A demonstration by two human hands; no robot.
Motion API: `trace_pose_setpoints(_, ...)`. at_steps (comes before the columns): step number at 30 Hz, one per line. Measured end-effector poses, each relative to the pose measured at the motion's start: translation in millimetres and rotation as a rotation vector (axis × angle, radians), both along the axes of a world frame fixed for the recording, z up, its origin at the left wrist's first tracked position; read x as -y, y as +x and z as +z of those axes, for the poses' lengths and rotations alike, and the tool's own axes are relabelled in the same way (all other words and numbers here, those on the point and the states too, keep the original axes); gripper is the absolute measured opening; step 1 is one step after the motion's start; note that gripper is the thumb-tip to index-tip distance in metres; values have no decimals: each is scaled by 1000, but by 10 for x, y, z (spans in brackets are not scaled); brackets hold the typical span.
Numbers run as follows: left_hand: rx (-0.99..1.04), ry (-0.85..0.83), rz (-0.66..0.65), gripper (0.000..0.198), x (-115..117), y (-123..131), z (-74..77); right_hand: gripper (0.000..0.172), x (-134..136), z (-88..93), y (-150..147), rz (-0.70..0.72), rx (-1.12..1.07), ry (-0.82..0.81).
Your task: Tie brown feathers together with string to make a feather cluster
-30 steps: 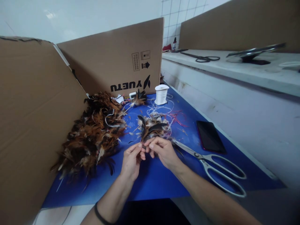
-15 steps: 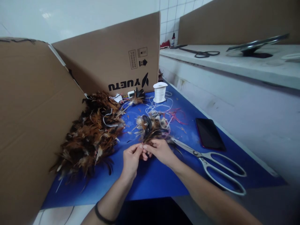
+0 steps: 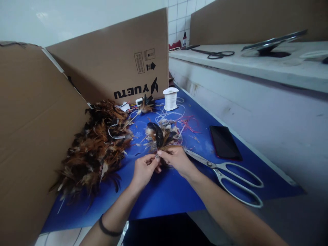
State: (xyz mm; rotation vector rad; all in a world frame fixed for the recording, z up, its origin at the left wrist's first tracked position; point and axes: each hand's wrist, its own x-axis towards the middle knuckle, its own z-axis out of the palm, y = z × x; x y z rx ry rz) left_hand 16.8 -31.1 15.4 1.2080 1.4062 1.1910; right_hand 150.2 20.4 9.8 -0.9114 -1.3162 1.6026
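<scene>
My left hand [image 3: 145, 169] and my right hand [image 3: 177, 160] meet over the front of the blue table [image 3: 166, 198]. Their thumbs and forefingers pinch the base of a small feather bunch [image 3: 159, 135], dark and brown feathers fanning out beyond the fingertips. More mottled feathers lie just behind, and where they part from the held ones I cannot tell. Beside my right hand lie large silver scissors [image 3: 209, 164], blades towards the hand. A big pile of brown and black feathers [image 3: 94, 150] spreads to the left.
Behind stand a white ribbon spool [image 3: 170, 99], loose white ribbon and red strands [image 3: 189, 123]. A black phone [image 3: 225, 142] lies right. Cardboard [image 3: 107, 58] walls the left and back. Dark scissors [image 3: 217, 54] and a tilted device [image 3: 274, 42] rest on the white ledge [image 3: 246, 65].
The view has shifted slightly, so the scene sits further left. My hands remain together at the bunch; my left fingers have drawn slightly lower, and a dark curved feather shows more fully.
</scene>
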Motion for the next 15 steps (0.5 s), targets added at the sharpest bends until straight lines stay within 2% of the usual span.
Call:
trace_pose_setpoints(4,86,-29,-63,27,-21,-65,5,38,-58,-1,54,-13,-50,-24)
trace_pose_setpoints(12,191,-43,14,30,-72,-191,-8,43,-98,5,86,10,-121,-66)
trace_pose_setpoints(15,256,-111,-21,35,-88,-182,25,40,-102,-18,88,55,-131,-49)
